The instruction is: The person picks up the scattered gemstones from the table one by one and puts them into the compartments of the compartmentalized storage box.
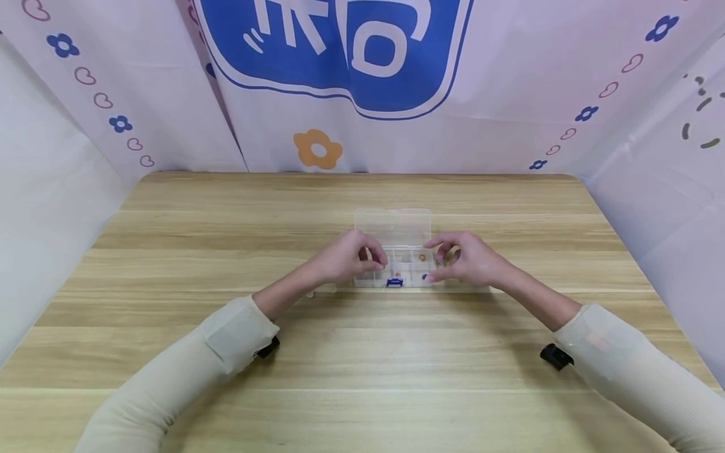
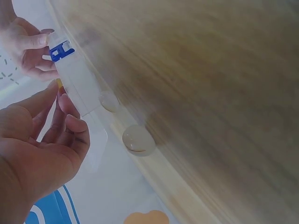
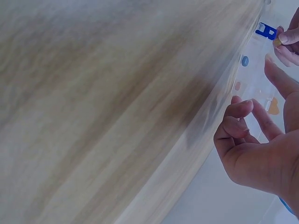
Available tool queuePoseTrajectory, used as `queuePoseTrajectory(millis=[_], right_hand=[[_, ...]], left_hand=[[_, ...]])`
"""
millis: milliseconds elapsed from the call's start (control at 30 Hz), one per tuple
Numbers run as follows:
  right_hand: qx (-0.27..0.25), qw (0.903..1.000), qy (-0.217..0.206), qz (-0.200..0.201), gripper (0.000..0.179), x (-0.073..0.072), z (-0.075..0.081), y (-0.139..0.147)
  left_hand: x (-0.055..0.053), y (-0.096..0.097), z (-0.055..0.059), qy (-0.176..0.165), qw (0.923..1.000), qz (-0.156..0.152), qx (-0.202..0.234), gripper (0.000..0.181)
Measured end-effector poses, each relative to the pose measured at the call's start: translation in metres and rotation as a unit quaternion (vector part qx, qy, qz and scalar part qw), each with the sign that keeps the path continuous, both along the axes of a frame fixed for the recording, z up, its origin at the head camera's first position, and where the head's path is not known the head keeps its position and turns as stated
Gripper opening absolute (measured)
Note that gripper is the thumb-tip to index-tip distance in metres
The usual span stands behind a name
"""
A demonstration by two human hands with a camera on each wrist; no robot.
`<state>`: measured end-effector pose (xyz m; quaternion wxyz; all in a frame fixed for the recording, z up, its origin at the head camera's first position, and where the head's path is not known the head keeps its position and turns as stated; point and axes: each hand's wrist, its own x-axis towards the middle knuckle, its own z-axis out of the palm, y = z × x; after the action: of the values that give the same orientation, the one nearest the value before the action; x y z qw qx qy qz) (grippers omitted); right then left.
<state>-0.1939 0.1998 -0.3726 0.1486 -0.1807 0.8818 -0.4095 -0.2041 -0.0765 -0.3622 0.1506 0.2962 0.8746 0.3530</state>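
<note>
A clear plastic box [image 1: 364, 282] with small compartments lies on the table, its transparent lid [image 1: 392, 227] raised at the back. On its front side is a blue latch [image 1: 394, 282]. My left hand [image 1: 347, 257] is over the box's left part and pinches a small yellowish piece [image 2: 59, 83] between thumb and fingertip; its exact kind cannot be made out. Beside the right end, my right hand [image 1: 467, 259] has thumb and fingers apart, with nothing seen between them. An orange ring-like piece [image 1: 422, 257] and a small blue piece [image 1: 425, 277] are in right-hand compartments.
The box stands on a wood-grain table [image 1: 362, 365]. Clear rounded pieces [image 2: 139, 140] lie left of the box. Behind the table hangs a printed white cloth [image 1: 272, 138]. Black devices [image 1: 557, 357] sit under both sleeves.
</note>
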Motion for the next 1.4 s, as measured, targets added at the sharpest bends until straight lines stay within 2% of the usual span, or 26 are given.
queuePoseTrajectory(millis=[533, 900, 1133, 1400], right_hand=[[0.003, 1.0, 0.001, 0.003, 0.061, 0.0, 0.0, 0.0], [0.004, 1.0, -0.006, 0.007, 0.063, 0.002, 0.002, 0.0], [0.011, 0.9999, -0.009, 0.003, 0.063, 0.001, 0.002, 0.0], [0.013, 0.9999, -0.01, 0.001, 0.063, 0.001, 0.002, -0.001]], left_hand=[[0.002, -0.005, 0.003, -0.008, 0.9999, 0.0, 0.006, 0.007], [0.004, -0.028, 0.007, 0.013, 0.9996, -0.007, 0.026, 0.005], [0.009, -0.043, 0.006, 0.029, 0.9995, -0.005, 0.015, 0.004], [0.014, -0.06, 0.002, 0.028, 0.9996, 0.001, 0.001, 0.005]])
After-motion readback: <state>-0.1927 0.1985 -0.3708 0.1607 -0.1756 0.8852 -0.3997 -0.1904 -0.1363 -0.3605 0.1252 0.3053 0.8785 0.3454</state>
